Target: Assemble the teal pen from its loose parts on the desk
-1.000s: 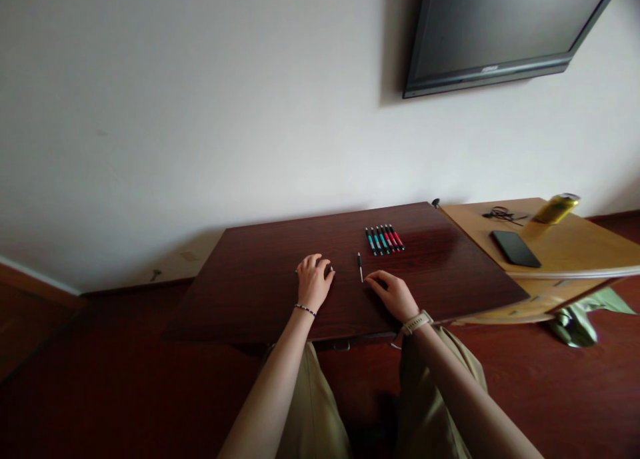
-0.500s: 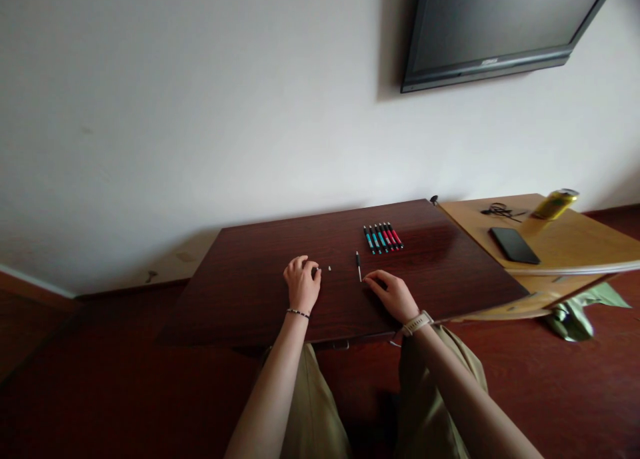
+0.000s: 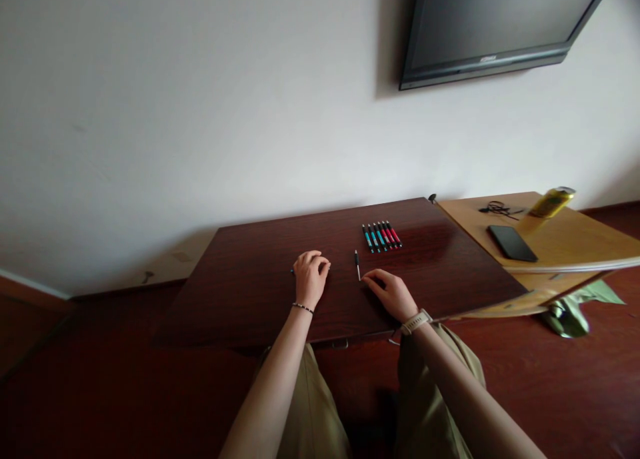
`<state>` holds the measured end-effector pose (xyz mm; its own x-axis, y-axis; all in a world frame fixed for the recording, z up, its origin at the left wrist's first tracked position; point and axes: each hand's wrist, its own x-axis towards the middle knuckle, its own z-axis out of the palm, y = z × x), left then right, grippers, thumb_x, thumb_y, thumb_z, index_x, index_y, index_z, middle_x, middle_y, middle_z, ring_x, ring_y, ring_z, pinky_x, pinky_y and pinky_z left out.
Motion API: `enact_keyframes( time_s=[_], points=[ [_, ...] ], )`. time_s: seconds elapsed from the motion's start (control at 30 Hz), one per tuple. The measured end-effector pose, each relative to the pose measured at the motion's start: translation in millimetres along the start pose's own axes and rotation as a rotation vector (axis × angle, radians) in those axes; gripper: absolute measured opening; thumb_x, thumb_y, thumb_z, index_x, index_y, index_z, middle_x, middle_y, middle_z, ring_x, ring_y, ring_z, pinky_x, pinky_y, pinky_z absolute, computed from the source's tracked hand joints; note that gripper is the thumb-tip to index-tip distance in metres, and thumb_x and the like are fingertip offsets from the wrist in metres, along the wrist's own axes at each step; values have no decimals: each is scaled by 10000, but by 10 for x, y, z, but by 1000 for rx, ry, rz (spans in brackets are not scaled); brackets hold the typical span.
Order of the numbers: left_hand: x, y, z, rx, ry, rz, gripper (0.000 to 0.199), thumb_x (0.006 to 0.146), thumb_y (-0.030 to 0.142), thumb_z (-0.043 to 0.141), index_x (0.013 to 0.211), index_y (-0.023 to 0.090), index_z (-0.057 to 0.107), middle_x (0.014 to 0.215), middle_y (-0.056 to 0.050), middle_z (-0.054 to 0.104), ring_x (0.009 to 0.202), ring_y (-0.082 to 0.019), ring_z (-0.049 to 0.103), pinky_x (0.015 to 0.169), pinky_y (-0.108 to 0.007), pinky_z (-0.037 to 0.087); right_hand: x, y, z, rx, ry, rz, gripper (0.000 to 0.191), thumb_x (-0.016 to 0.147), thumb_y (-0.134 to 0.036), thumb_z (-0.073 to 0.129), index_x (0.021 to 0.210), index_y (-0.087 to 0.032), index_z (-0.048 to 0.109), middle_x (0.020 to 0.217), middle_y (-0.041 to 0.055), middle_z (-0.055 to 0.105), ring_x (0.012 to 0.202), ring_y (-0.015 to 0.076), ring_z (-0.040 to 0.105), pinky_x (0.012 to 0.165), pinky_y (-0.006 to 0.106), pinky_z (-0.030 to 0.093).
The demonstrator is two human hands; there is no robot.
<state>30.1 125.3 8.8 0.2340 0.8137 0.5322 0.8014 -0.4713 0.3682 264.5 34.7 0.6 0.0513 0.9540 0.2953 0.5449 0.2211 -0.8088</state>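
Observation:
My left hand [image 3: 310, 277] rests on the dark wooden table [image 3: 250, 292] with its fingers curled down. A thin dark pen part [image 3: 293, 270] pokes out at the hand's left side; the rest is hidden under the fingers. My right hand [image 3: 393, 292] lies on the table with fingers apart, its fingertips just right of the lower end of a single dark pen [image 3: 357, 264]. It holds nothing. A neat row of several teal and red pens [image 3: 381, 236] lies farther back, beyond the right hand.
A lighter wooden table [image 3: 575, 246] adjoins on the right with a black phone [image 3: 511, 242], a yellow can [image 3: 553, 202] and a dark cable [image 3: 497, 210]. A television [image 3: 490, 26] hangs on the wall. Green cloth [image 3: 575, 309] lies on the floor.
My left hand drew back to the left, baring a small pale piece on the table, then moved right again and now covers it. The right hand and single pen stayed put.

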Motion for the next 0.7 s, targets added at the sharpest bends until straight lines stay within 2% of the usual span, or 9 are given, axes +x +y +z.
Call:
enact_keyframes(
  time_s=[0.27,0.5,0.7],
  points=[
    [-9,-5,23,33,-42,1,75,974,245,671,918,255,721,1234,-73,676,1230,-282,561,1038,-463,442,3,-24,-13,-7,-7,7,253,998,-441,574,976,-258,748,1004,45,792,940,246,723,856,332,519],
    [-3,20,-2,35,-28,16,71,985,237,653,939,253,705,1220,-67,683,1211,-275,564,1023,-445,433,1,-5,-10,-6,-3,-1,238,997,-425,589,987,-252,752,1000,43,792,924,238,723,840,326,515],
    [-6,47,-32,-2,-37,64,136,1039,202,544,1023,257,668,1049,-44,725,1067,-248,601,955,-418,434,4,-1,-9,1,-1,-10,243,1001,-428,593,992,-248,756,1009,44,793,933,241,725,844,329,513]
  ],
)
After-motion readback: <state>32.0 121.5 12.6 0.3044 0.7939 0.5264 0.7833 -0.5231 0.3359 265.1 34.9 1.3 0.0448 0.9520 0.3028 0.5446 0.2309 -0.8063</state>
